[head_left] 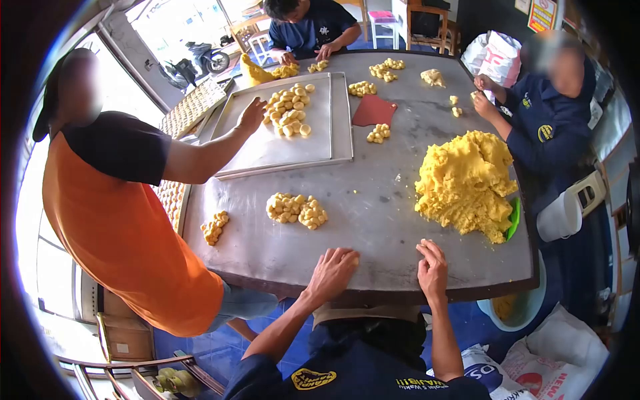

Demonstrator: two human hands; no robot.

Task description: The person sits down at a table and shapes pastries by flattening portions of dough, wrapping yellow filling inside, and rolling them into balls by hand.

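My left hand point(332, 275) rests palm down at the near edge of the metal table, its fingers bent and close together; whatever lies beneath them is hidden. To its right, my right hand point(433, 268) is held at the same edge with fingers curled toward the thumb in a pinch. Any small piece at those fingertips is too small to name. Beyond my right hand rises a big crumbly mound of yellow dough point(467, 180), a green scraper point(513, 219) partly under its right side. Ahead of my left hand sits a cluster of small dough balls point(297, 210).
A person in orange point(127, 227) reaches over a metal tray point(247, 143) holding dough balls. Other people work at the far side point(310, 33) and right point(553, 113). A red sheet point(374, 111) lies mid-table. A blue tub point(527, 310) stands below the right corner.
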